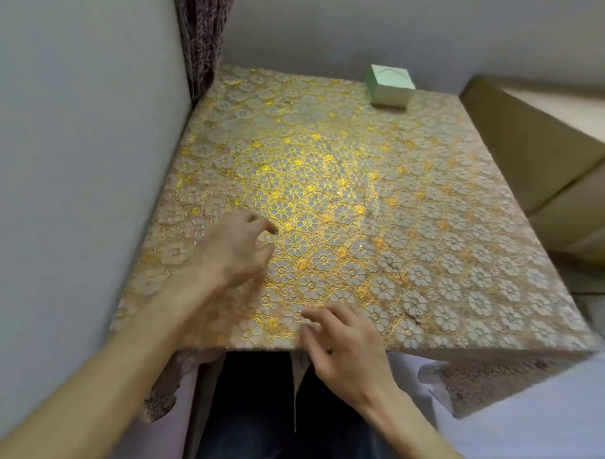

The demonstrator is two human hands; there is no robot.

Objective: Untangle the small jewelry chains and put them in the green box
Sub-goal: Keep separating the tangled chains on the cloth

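- While left hand (231,251) and right hand (348,347) hover loose-fingered, empty, a thin chain (389,73) seems to sit on the green box (391,95), far corner.
- Pinch strands gently, no yanking.

Green box (390,95): small, square, pale mint card. It stands flat and upright at the far edge of the table (331,161), at about 1 o'clock, turned slightly so one corner points toward 6 o'clock.
Box top: whitish, facing up.
Chain (389,73): one thin, light strand in a loose wavy curve across the box's whitish top, running from 9 to 3 o'clock. Its links are too fine to make out.
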